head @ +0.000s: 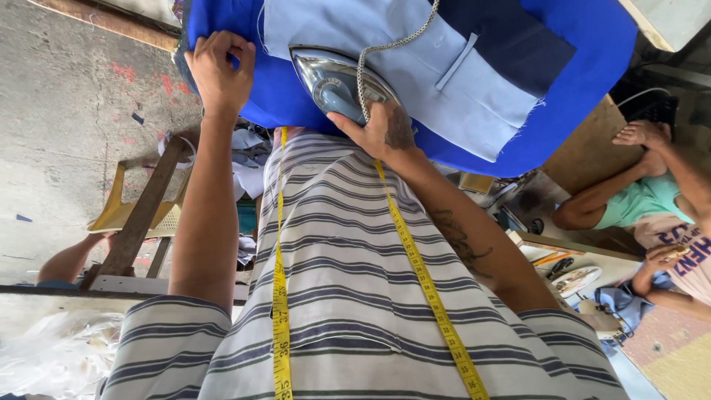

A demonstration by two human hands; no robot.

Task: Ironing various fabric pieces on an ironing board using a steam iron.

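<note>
My left hand (219, 74) is closed on the near left edge of a bright blue cloth (585, 81) that covers the work surface. A light blue garment piece (415, 67) with a flat pocket strip lies on this cloth, and a dark navy panel (511, 37) lies beside it. My right hand (381, 132) grips the rear of a chrome iron (333, 81), which rests on the near edge of the light blue piece. The iron's braided cord (392, 44) runs away across the fabric. A yellow tape measure (280, 296) hangs over my striped shirt.
A yellow plastic chair (122, 211) and a wooden frame (144, 207) stand on the concrete floor at left. Another person's arm (70, 259) shows at lower left. A seated person (652, 200) is at right, beside a low table with a plate (574, 280).
</note>
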